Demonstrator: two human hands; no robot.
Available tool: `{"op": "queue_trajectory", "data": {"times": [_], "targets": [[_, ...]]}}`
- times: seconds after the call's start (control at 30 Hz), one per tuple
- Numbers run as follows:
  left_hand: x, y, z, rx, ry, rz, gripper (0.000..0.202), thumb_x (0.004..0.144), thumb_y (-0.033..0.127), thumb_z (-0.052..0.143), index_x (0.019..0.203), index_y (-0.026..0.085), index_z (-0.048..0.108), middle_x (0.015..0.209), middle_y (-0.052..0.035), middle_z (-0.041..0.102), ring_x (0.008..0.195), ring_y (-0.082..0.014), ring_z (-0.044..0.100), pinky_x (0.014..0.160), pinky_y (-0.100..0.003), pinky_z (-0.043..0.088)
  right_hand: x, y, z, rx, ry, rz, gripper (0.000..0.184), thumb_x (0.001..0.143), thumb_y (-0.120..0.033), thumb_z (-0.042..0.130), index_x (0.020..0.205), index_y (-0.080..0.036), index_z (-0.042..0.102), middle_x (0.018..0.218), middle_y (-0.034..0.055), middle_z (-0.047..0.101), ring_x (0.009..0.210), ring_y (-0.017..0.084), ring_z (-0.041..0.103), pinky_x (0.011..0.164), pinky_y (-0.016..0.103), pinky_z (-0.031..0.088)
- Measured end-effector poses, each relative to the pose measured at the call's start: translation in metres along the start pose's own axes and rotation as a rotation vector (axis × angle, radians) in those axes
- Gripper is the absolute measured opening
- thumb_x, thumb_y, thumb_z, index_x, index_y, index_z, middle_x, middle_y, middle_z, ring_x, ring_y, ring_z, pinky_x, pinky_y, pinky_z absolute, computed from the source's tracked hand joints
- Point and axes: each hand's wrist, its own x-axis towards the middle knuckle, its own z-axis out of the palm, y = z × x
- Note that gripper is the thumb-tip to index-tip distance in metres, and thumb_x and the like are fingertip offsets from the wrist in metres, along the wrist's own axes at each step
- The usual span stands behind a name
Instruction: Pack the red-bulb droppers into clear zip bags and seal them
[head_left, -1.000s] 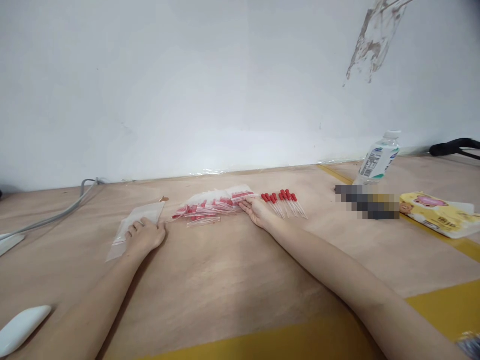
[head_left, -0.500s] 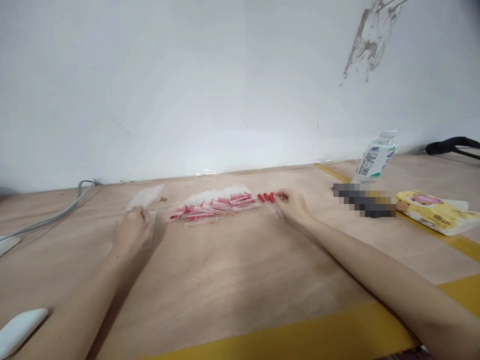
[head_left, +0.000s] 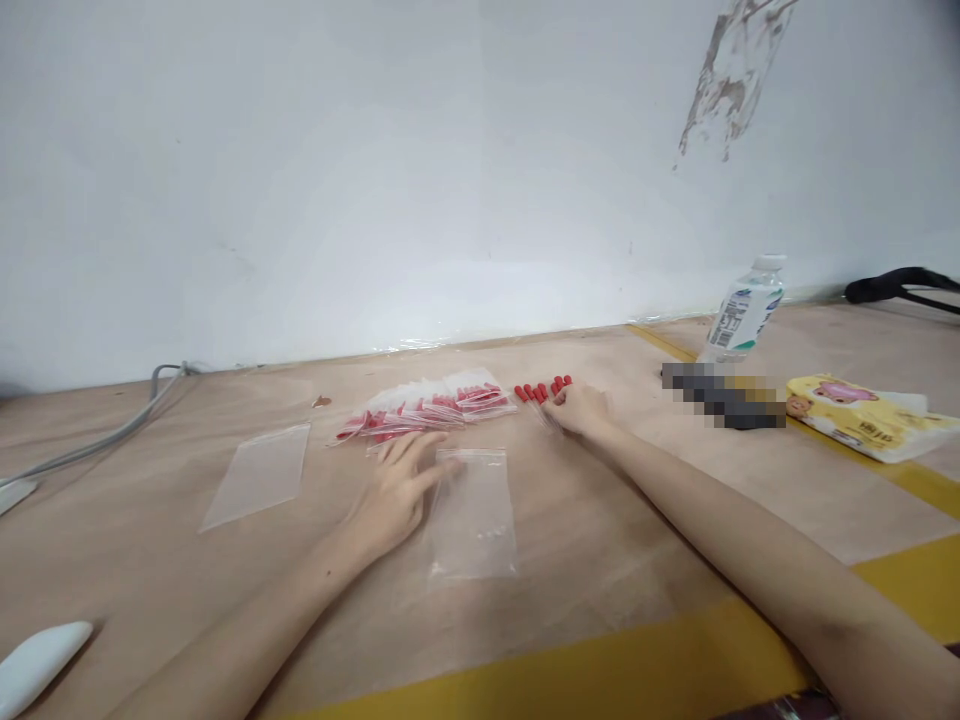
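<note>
My left hand [head_left: 394, 490] lies on the table with fingers spread, its fingertips resting on the edge of a clear plastic bag [head_left: 474, 512] in front of me. My right hand [head_left: 581, 408] reaches to the far middle of the table and curls over a row of red-capped droppers [head_left: 541, 391]; I cannot make out whether it grips one. A pile of filled bags with red droppers [head_left: 427, 408] lies between the hands. A stack of empty clear bags [head_left: 259, 473] lies to the left.
A water bottle [head_left: 744, 311] stands at the right by the wall, near a yellow tissue pack [head_left: 870, 416]. A grey cable [head_left: 97, 438] runs along the left. A white object [head_left: 41, 662] lies at the near left corner. Yellow tape [head_left: 570, 680] marks the table's near edge.
My left hand moved right from the stack of empty bags, bringing one clear bag to the table's middle. My right hand shifted from the filled pile to the loose droppers.
</note>
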Motion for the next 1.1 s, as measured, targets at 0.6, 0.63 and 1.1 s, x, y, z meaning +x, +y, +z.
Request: {"op": "queue_trajectory", "data": {"times": [0.6,0.63,1.1], "targets": [[0.002,0.008,-0.01,-0.337,-0.41,0.091,0.046,0.089,0.011,0.034,0.126,0.034,0.046,0.14,0.0022,0.034,0.132,-0.0188,0.025,0.109,-0.049,0.015,-0.018,-0.002,0.003,0.874,0.028,-0.1,0.034,0.079,-0.031,0.048,0.109,-0.015,0.042,0.065,-0.0013,0.059,0.053,0.011,0.054,0.052,0.023,0.041],[0.002,0.011,-0.009,-0.336,-0.408,0.082,0.043,0.09,0.017,0.037,0.13,0.032,0.042,0.141,0.0003,0.033,0.132,-0.0193,0.025,0.109,-0.047,0.017,-0.024,-0.004,0.003,1.011,-0.009,-0.135,0.049,0.075,-0.029,0.053,0.118,-0.016,0.034,0.062,-0.0041,0.058,0.049,0.01,0.052,0.049,0.022,0.041],[-0.004,0.027,0.021,-0.177,-0.38,-0.134,0.045,0.095,0.04,0.029,0.138,0.026,0.028,0.145,-0.0051,0.022,0.134,-0.0218,0.016,0.109,-0.046,0.015,-0.087,-0.005,0.006,1.379,-0.343,-0.104,0.08,0.058,-0.023,0.069,0.118,-0.025,0.018,0.065,-0.0079,0.055,0.051,0.013,0.059,0.05,0.029,0.052]]}}
